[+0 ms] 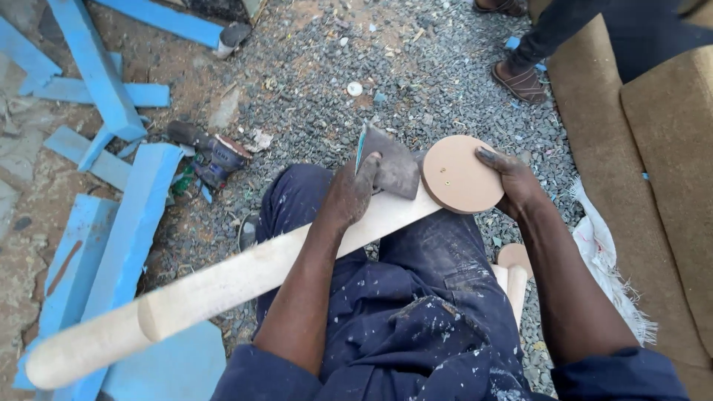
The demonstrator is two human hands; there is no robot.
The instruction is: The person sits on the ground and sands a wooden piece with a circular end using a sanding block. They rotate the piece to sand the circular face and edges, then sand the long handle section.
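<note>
L hand (pixel 355 189) grips dark scraper (pixel 394 169) against pale wooden leg (pixel 245 275) across lap; R hand (pixel 512 182) clasps round disc (pixel 460 174) edge. Sofa (pixel 653 148) close right, gravel (pixel 386 67) open ahead.

leg (pixel 223 286): pale wood, smooth, matt | disc (pixel 460 174): brown fibreboard, matt | sandpaper (pixel 390 163): grey, rough | ground (pixel 416 67) beyond disc: gravel, coarse

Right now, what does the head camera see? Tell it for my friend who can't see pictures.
A seated person's left hand presses a grey sheet of sandpaper onto a long pale wooden leg across their lap, while the right hand grips its round wooden disc. Blue-painted boards lie on gravel nearby.
</note>
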